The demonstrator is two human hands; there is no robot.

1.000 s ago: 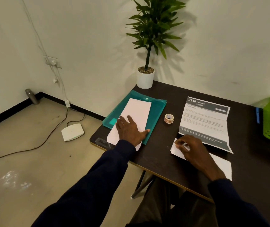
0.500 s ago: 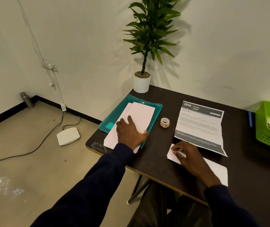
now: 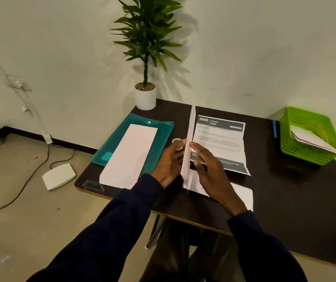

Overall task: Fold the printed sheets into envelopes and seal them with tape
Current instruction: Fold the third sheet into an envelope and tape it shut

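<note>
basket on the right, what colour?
Bright green basket with perforated walls; the head view shows it.

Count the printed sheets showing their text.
1: the printed sheet lies flat on the table beyond the right hand. More may hide among the papers in the green basket.
</note>
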